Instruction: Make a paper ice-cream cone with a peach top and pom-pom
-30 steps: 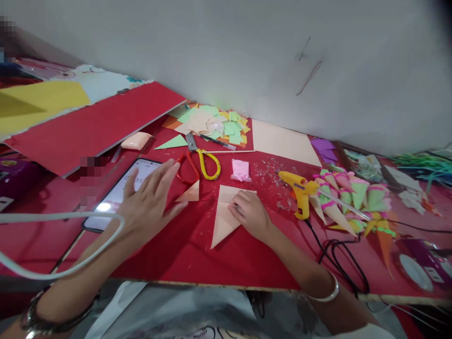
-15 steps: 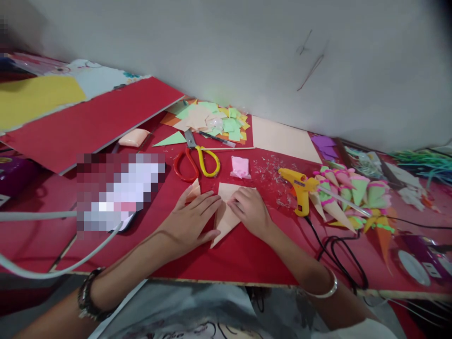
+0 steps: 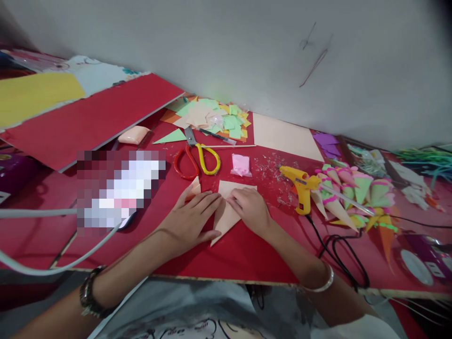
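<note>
A peach paper piece (image 3: 226, 217), narrowing to a point toward me, lies on the red table between my hands. My left hand (image 3: 192, 219) is spread flat, its fingertips on the paper's left edge and its thumb near the lower tip. My right hand (image 3: 251, 209) has its fingers curled and pressed together on the paper's upper right part; their tips are partly hidden. Another peach paper piece (image 3: 195, 187) pokes out beyond my left fingers. Scissors (image 3: 199, 160) with one red and one yellow handle lie just past my hands, beside a small pink packet (image 3: 240, 165).
A yellow glue gun (image 3: 302, 188) lies to the right, its black cord looping toward the table edge. Beyond it are several decorated paper cones (image 3: 362, 188). Cut paper pieces (image 3: 212, 115) are heaped near the wall. A blurred-out phone-like device (image 3: 123, 193) and white cable (image 3: 81, 259) are left.
My right hand has shifted very slightly on the paper, its fingers a little more curled. My left hand stays in place. The view has tilted slightly.
</note>
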Tool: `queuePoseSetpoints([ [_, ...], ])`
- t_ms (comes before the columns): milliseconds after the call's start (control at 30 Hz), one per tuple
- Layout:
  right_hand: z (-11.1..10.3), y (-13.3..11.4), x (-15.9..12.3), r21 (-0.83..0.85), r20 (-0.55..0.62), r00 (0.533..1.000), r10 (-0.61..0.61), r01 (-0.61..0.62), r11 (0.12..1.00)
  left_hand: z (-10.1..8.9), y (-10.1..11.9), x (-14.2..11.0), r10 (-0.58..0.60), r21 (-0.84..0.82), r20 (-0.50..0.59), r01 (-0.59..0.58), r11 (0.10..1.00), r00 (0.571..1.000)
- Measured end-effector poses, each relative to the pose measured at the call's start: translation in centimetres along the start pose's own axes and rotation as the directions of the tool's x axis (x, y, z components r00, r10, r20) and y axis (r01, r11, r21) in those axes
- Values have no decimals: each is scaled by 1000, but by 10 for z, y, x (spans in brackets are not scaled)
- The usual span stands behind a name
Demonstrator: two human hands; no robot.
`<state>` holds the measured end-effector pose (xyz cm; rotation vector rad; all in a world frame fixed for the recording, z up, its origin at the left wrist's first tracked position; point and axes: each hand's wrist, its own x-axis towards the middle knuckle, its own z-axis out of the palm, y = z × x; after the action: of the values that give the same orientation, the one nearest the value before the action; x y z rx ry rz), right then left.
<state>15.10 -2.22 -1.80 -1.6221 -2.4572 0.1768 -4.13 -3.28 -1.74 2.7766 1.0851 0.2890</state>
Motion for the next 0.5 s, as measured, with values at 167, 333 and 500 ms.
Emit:
queuePoseSetpoints([
  [167, -1, -2, 1, -32, 16, 1000, 14, -13, 999, 1, 0, 0, 6, 0, 2, -6, 1000, 1000],
  [333, -1, -3, 1, -31, 31, 999, 17, -16, 999, 2, 0, 0, -7, 1, 15, 7, 1000, 1000],
  [500, -2, -3, 2, -27, 46, 999, 29, -28, 999, 1, 0, 0, 0, -6, 1, 0, 1000, 1000],
])
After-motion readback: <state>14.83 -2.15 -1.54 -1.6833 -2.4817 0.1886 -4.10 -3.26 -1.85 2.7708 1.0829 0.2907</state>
